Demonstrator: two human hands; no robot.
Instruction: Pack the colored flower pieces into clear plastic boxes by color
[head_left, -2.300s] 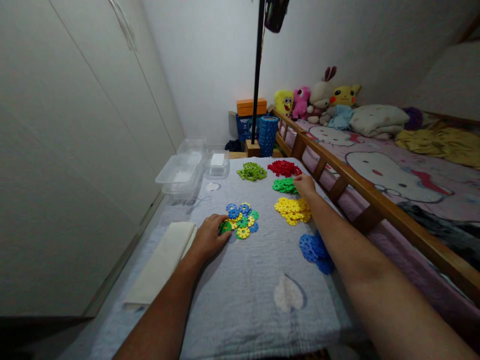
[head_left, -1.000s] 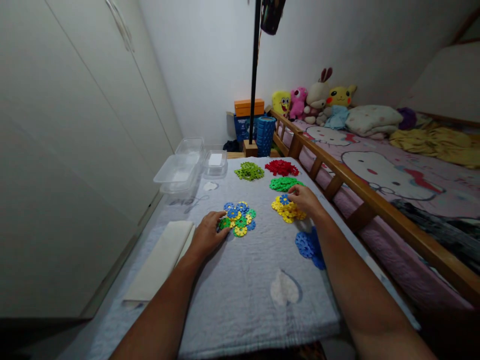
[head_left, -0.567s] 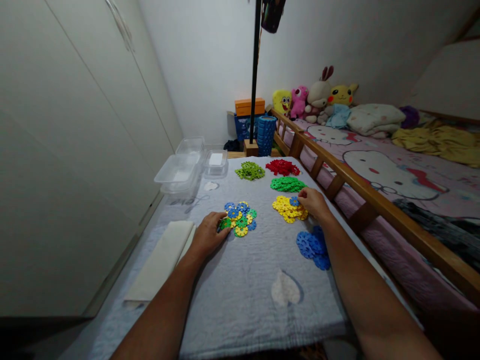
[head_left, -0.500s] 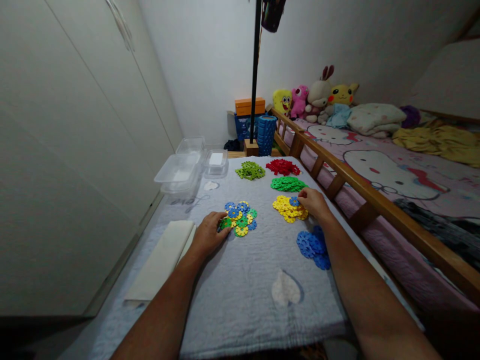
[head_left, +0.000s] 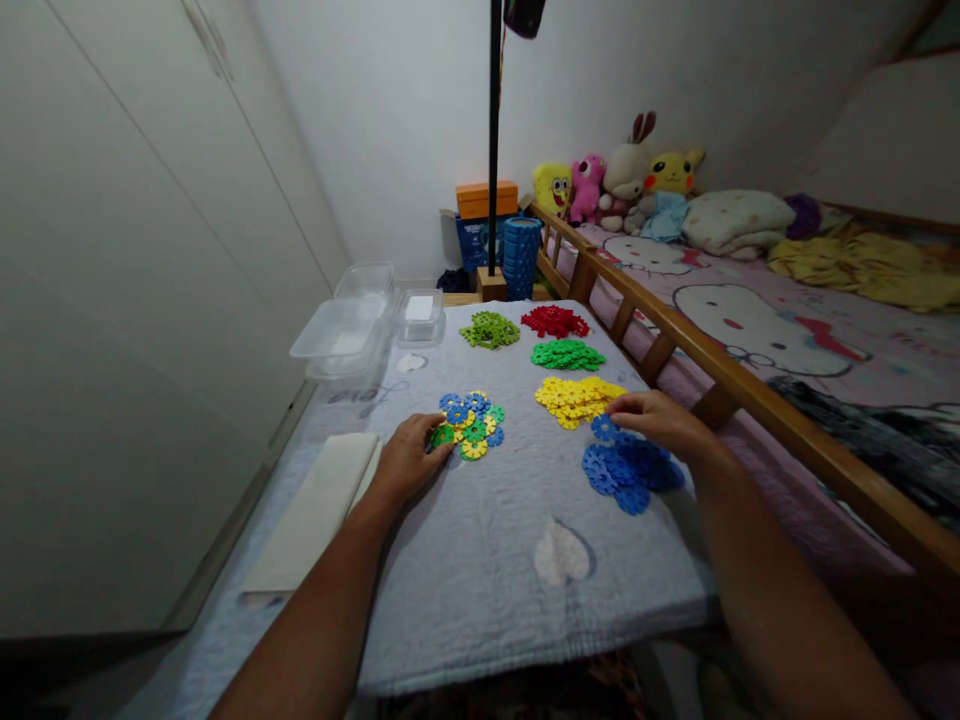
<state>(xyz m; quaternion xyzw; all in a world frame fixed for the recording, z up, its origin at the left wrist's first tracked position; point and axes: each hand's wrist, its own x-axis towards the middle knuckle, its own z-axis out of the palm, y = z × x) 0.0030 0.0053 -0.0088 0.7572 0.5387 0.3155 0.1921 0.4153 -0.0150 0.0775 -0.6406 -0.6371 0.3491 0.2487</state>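
My right hand (head_left: pixel 654 422) pinches the edge of a blue snowflake disc (head_left: pixel 604 427) between thumb and fingers. That disc is just above the blue disc pile (head_left: pixel 627 468), in front of the yellow disc pile (head_left: pixel 574 398). My left hand (head_left: pixel 411 450) lies at the left edge of a mixed pile (head_left: pixel 474 432) of blue, yellow and green discs. Its thumb and fingers are apart around a green disc (head_left: pixel 442 435), touching the pile's edge. Further back lie a green disc pile (head_left: pixel 568 354), a red pile (head_left: pixel 555 320) and a lime-green pile (head_left: pixel 489 329).
Clear plastic containers (head_left: pixel 337 330) stand at the table's back left, beside a smaller lidded box (head_left: pixel 420 308). A folded cream cloth (head_left: pixel 319 510) lies left of my left forearm. The wooden bed rail (head_left: pixel 705 375) runs along the right side. A black pole (head_left: pixel 493 150) rises behind the table.
My right hand has drawn the blue disc off the yellow pile, toward me and slightly right, to the blue pile. The left hand stays at the mixed pile. The view has shifted slightly.
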